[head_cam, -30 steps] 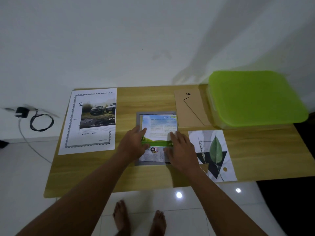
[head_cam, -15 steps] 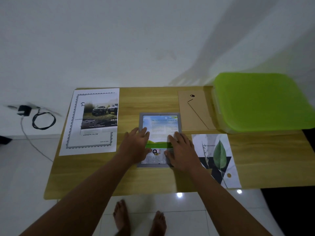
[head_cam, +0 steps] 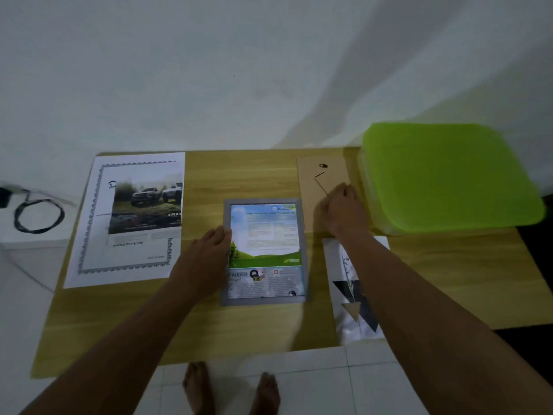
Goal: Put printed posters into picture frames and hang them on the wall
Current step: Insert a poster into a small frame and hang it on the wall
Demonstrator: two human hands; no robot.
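Picture frame point(head_cam: 263, 202) is laid flat mid-table point(head_cam: 245, 175), with the printed poster point(head_cam: 269, 232) seated inside its grey border, print visible from above, edges roughly squared to the frame. Left hand point(head_cam: 206, 256) is laid against the frame's left rail, fingers stretched out flat, nothing clasped. It is judged to be a hold-down, so frame and sheet are not shifted while the other hand works. Right hand point(head_cam: 342, 209) is placed on the brown backing board point(head_cam: 311, 187), which lies just beside the frame's far right corner and against the green-lidded box point(head_cam: 449, 175). Fingers are bent down onto the board, but blur is present, so whether the board is pinched or only touched cannot be told. Step in hand is judged as fetching the backing to close the frame over the poster. The board's spot is judged convenient, being reachable with the frame held down. Truck poster point(head_cam: 143, 205) at the left and leaf poster point(head_cam: 350, 295), partly covered by the right forearm, are laid out unframed, presumably queued. Nothing is seen hung on the wall point(head_cam: 239, 70), so most of the task is judged outstanding. Risk: poster may be skewed if the board is slid on rather than lowered.
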